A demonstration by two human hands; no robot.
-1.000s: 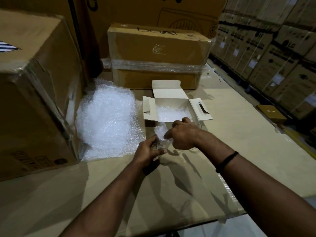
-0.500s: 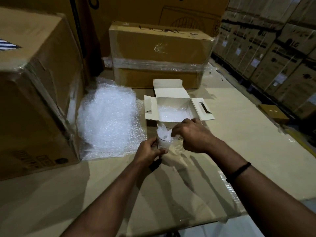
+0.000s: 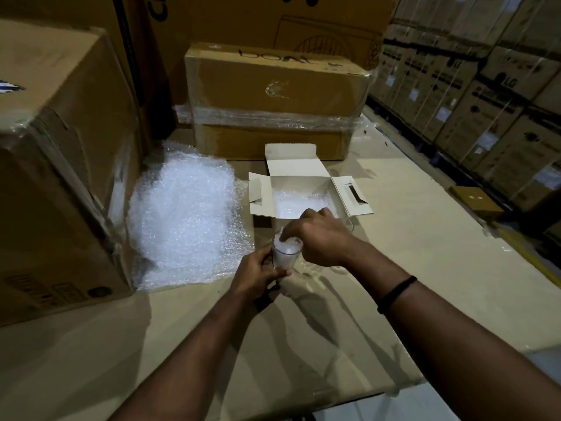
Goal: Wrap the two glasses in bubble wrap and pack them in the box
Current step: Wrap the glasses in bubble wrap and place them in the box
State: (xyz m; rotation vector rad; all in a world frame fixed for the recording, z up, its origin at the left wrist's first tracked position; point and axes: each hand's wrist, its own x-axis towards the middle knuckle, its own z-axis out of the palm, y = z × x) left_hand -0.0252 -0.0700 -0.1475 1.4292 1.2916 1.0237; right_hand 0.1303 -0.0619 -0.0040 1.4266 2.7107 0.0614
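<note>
Left hand (image 3: 258,276) curls round the one glass (image 3: 284,258) plainly in sight, gripping its side and holding it upright just in front of the white box (image 3: 296,168). Right hand (image 3: 321,235) reaches over the rim with fingers bunched downward, pinching a wad of bubble wrap (image 3: 288,243) that fills the glass's mouth; the fingertips are buried in the wad. One black wristband (image 3: 396,294) circles the right wrist.

The single white box stands open with three flaps spread, and more bubble wrap lies inside; its near wall is hidden behind the right hand. A faint clear curve (image 3: 349,222) just past that hand is too dim to name.

One loose bubble wrap sheet (image 3: 185,214) lies left of the box, its far edge against the large carton (image 3: 60,165), which the frame cuts off. One film-banded carton (image 3: 273,98) sits behind the box. One small brown box (image 3: 475,199) rests at the right, and the stacked cartons (image 3: 485,95) beyond are too dark to count. A cardboard sheet (image 3: 303,344) covers the work surface
</note>
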